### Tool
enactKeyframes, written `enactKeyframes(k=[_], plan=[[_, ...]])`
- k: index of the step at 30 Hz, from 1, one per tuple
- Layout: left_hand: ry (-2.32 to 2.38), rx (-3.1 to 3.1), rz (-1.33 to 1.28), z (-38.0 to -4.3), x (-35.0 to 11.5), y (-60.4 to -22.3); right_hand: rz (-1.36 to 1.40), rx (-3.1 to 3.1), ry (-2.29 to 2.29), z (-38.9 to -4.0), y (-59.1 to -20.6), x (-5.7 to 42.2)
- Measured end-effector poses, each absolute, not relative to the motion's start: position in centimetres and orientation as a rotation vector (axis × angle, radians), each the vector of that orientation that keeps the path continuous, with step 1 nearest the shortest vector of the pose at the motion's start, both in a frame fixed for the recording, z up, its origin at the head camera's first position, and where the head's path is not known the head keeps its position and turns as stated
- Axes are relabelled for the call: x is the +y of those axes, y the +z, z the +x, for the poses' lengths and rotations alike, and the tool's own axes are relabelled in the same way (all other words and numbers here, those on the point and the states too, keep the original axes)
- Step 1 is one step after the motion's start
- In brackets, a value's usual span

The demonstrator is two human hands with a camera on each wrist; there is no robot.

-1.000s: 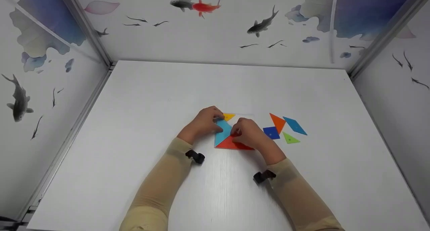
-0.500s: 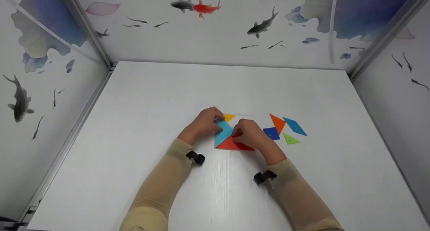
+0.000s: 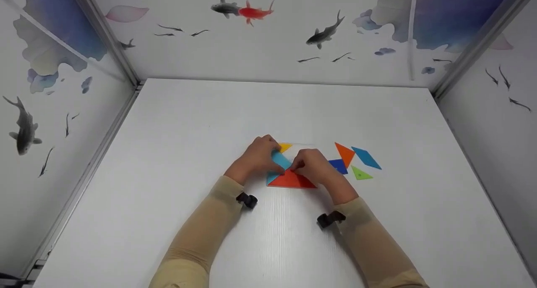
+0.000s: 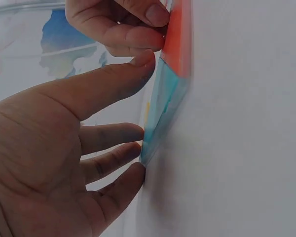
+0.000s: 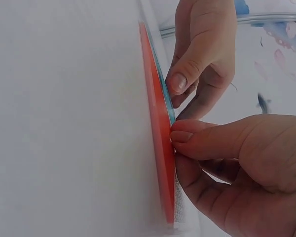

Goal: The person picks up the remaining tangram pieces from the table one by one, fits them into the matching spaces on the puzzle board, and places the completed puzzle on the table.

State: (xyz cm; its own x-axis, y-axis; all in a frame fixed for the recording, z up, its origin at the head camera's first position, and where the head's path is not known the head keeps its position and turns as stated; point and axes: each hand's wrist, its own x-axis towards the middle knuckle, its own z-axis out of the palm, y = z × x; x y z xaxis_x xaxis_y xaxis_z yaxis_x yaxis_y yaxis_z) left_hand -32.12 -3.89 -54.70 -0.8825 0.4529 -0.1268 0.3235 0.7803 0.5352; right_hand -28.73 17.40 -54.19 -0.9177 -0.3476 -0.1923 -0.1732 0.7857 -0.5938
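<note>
A light blue tangram triangle [image 3: 280, 158] and a red tangram triangle [image 3: 292, 180] lie edge to edge in a thin pale tray [image 3: 305, 144], beside a small yellow triangle [image 3: 285, 147] at the top. My left hand [image 3: 259, 154] spreads over the tray's left side. Its thumb touches the seam between blue and red, and its other fingertips rest along the far left edge. My right hand [image 3: 312, 165] covers part of the tray's right side. Thumb and forefinger [image 5: 187, 137] are pinched together at the red triangle's upper point; the exact contact is partly hidden.
Right of the tray lie a dark blue square [image 3: 338, 166], an orange triangle [image 3: 345, 154], a blue parallelogram [image 3: 366, 157] and a green triangle [image 3: 361, 173]. Decorated panels enclose the white table [image 3: 201, 112] at the back and sides.
My left thumb has slid down and right across the light blue triangle to its seam with the red one. My right hand has barely moved, and the loose pieces lie as before.
</note>
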Motion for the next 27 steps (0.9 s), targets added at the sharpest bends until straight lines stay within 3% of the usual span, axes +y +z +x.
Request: enactKeyframes(k=[27], plan=[[0.676, 2.757, 0.645, -31.88, -3.62, -54.31, -0.316, 2.685, -0.804, -28.67, -54.02, 17.19]])
